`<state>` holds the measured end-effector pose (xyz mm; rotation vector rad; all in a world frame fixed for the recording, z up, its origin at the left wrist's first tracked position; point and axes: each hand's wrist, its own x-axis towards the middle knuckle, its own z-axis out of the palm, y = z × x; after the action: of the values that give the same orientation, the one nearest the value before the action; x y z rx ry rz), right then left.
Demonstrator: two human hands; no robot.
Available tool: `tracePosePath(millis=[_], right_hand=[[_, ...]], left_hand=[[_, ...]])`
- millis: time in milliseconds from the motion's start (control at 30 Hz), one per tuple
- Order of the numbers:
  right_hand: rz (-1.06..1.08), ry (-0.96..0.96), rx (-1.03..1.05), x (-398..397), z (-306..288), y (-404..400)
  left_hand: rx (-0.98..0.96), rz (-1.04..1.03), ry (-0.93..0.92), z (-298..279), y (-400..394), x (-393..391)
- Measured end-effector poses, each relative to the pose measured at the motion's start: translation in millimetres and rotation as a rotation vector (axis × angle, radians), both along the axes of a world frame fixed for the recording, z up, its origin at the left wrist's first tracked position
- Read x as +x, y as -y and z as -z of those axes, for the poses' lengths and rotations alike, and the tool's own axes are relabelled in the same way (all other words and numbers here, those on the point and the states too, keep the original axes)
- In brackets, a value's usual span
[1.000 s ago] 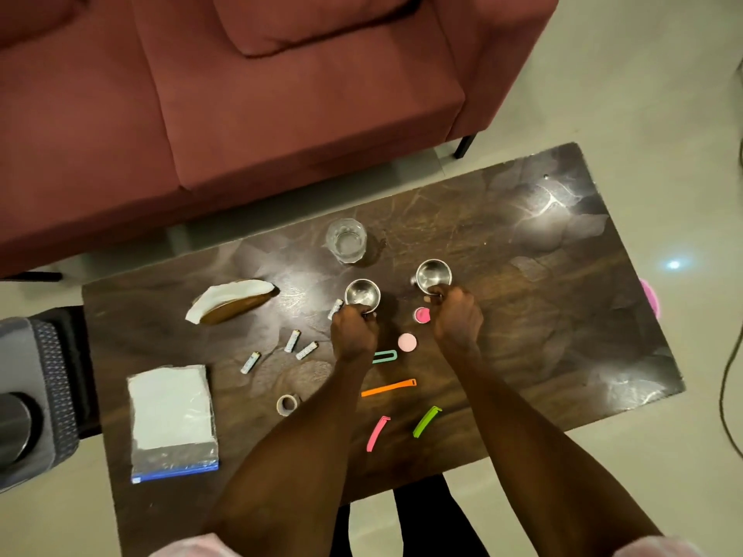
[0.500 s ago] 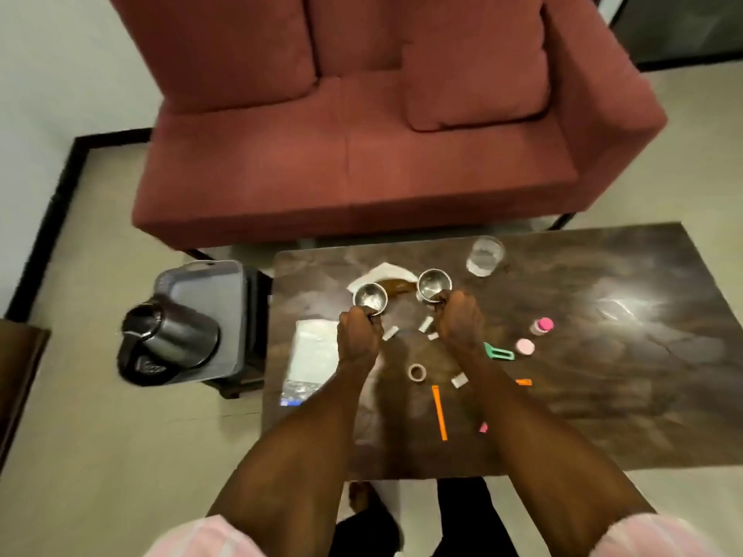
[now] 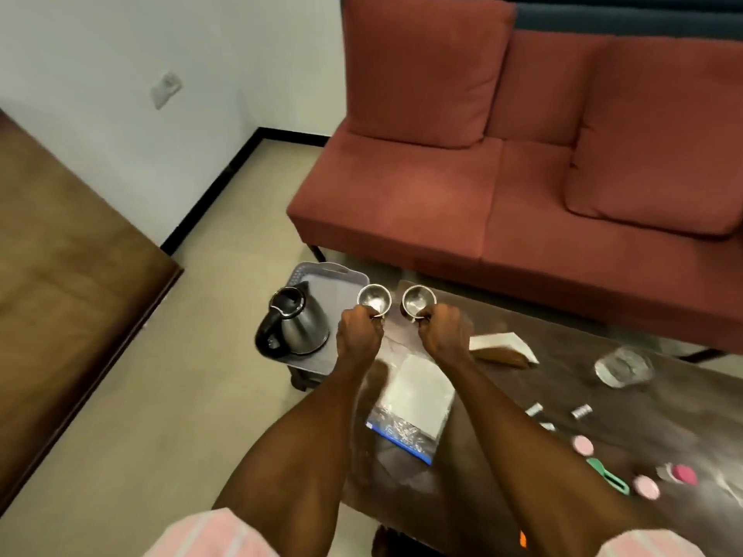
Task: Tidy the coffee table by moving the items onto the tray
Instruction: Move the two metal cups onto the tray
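The left hand (image 3: 359, 328) grips a small steel cup (image 3: 374, 300) by what appears to be its handle, fingers curled under the rim, and the right hand (image 3: 441, 328) holds a second steel cup (image 3: 418, 299) the same way; both cups sit upright, mouths open to the camera, side by side but not touching. The left cup hangs at the edge of the grey tray (image 3: 321, 271), the right one over the near corner of the coffee table (image 3: 603, 375). Such cups are likely light, rigid and hard to damage, yet polished metal is slick, so the handle is the sound place to hold and a level carry matters if any liquid remains; whether they are empty cannot be told. On the tray stands a kettle (image 3: 295, 323), which leaves the far part free. Beyond the hands lie a clear bag of white sheets (image 3: 418, 400), soft and floppy, best taken from under, and a drinking glass (image 3: 622, 367), the one fragile piece, better gripped round its wall.
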<state>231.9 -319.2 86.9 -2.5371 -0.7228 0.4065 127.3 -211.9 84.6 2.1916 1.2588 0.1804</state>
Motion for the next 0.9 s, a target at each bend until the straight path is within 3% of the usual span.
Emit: tracePosePath(millis=[200,367,533,900], right_hand=[[-0.166,-0.062,-0.017,2,5,-71],[-0.184,-0.046,-0.027,5,15,-125],[-0.186,-0.04,-0.074,9,34,-178],[-0.176,-0.086,-0.164,18,133,-302]], left_hand=[[0.05,-0.042,-0.03,-11,-77,-13],[0.038,-0.065,-0.048,-21,-152,-18],[0.044,-0.066,-0.189,-15,-223,-13],[-0.049,0.187,-0.382,106,-343,21]])
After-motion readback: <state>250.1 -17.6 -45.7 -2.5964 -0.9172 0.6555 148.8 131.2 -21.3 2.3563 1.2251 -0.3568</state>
